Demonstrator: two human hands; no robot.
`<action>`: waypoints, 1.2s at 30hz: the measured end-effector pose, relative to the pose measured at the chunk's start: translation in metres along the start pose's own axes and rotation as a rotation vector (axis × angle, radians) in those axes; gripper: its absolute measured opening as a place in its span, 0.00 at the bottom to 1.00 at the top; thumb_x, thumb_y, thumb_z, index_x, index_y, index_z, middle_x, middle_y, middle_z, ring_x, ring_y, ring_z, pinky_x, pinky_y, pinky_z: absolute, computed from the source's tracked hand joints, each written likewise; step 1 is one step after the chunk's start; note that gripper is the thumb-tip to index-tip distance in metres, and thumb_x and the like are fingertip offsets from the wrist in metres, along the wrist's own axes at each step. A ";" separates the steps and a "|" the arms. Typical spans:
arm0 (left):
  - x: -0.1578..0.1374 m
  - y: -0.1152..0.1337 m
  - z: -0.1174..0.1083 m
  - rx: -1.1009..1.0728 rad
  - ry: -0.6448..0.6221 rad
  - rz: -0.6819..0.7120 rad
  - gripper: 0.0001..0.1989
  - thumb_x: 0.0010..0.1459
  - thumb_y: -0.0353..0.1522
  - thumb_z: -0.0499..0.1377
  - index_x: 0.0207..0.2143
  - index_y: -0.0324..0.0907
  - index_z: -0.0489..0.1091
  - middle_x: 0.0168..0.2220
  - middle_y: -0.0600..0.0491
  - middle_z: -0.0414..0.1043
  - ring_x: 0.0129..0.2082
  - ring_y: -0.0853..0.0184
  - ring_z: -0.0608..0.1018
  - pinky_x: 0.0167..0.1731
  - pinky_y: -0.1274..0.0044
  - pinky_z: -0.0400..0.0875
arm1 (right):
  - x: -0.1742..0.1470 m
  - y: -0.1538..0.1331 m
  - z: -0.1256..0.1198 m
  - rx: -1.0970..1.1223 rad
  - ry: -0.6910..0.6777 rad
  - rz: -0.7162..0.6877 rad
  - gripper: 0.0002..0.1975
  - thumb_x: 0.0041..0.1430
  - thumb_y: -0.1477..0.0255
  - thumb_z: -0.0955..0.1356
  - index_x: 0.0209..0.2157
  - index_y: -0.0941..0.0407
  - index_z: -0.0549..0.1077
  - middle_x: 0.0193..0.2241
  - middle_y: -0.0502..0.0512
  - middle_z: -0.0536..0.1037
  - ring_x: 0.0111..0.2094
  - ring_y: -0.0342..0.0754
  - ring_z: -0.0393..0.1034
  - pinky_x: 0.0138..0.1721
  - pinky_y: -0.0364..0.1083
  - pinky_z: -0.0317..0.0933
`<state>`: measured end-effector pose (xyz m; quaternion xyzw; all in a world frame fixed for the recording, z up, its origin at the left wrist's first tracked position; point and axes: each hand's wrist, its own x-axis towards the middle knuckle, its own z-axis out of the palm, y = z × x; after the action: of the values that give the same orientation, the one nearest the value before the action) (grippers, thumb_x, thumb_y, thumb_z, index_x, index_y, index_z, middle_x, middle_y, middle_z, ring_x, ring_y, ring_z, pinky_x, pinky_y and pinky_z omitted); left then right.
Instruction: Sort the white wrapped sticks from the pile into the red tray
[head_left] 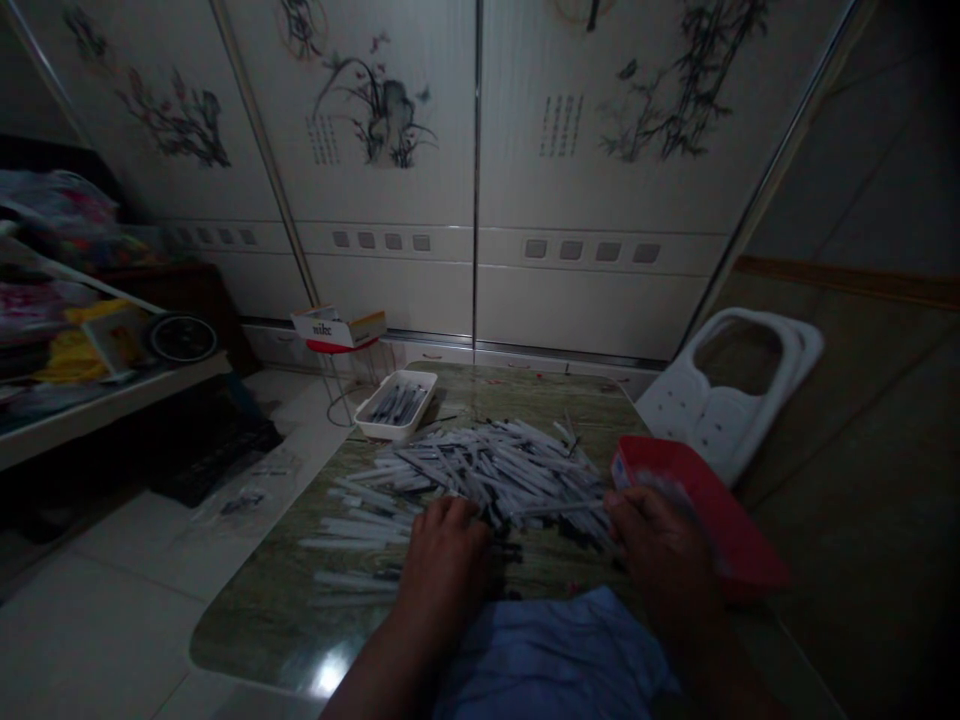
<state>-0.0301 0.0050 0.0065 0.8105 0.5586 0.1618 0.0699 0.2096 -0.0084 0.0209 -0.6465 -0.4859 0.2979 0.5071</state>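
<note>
A large heap of pens (pixel 495 460), pale barrels with some dark ends, lies across the green marbled table (pixel 255 620). My left hand (pixel 448 550) rests at the heap's near edge, back up and fingers curled down; what lies under the fingertips is hidden. To its left, more pale pens (pixel 360 530) lie in loose rows. My right hand (pixel 664 535) is closed in a pinch at the right side of the heap. From its fingertips a pale pen (pixel 562 508) points left. Beside this hand stands a red bin (pixel 739 530), its inside blurred.
A white tray (pixel 375 430) with pens stands at the table's far left. Behind it, an open box (pixel 322 328) sits on a red stool. A white folded chair (pixel 720 420) leans at the right. Blue cloth (pixel 555 650) covers my lap; sliding doors (pixel 390 290) stand behind.
</note>
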 end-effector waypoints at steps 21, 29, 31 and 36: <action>-0.003 -0.010 0.003 -0.328 0.068 -0.022 0.11 0.66 0.35 0.52 0.44 0.46 0.73 0.43 0.47 0.77 0.46 0.56 0.74 0.47 0.64 0.63 | -0.002 -0.004 0.000 0.017 -0.019 -0.034 0.16 0.61 0.58 0.66 0.24 0.54 0.68 0.21 0.46 0.63 0.25 0.45 0.58 0.26 0.43 0.54; -0.003 -0.010 0.003 -0.394 0.071 -0.007 0.09 0.66 0.37 0.53 0.42 0.48 0.73 0.41 0.49 0.77 0.43 0.57 0.74 0.45 0.67 0.64 | -0.003 -0.009 0.002 0.026 -0.050 -0.016 0.16 0.61 0.58 0.66 0.25 0.54 0.68 0.21 0.45 0.62 0.25 0.45 0.58 0.27 0.43 0.53; -0.004 -0.010 0.004 -0.460 0.069 -0.013 0.09 0.66 0.38 0.54 0.41 0.47 0.73 0.41 0.49 0.76 0.43 0.57 0.74 0.44 0.68 0.64 | -0.004 -0.010 0.003 0.023 -0.056 -0.027 0.17 0.61 0.58 0.66 0.24 0.54 0.67 0.21 0.45 0.63 0.26 0.45 0.59 0.27 0.43 0.54; -0.006 -0.010 0.003 -0.732 0.031 -0.055 0.12 0.67 0.41 0.53 0.42 0.45 0.73 0.41 0.49 0.76 0.44 0.60 0.76 0.46 0.71 0.67 | -0.004 -0.010 0.004 0.064 -0.096 -0.013 0.16 0.62 0.58 0.65 0.25 0.54 0.68 0.22 0.46 0.65 0.26 0.45 0.60 0.27 0.43 0.55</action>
<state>-0.0400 0.0036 -0.0008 0.7137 0.4864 0.3614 0.3513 0.2019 -0.0106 0.0285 -0.6118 -0.5041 0.3408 0.5054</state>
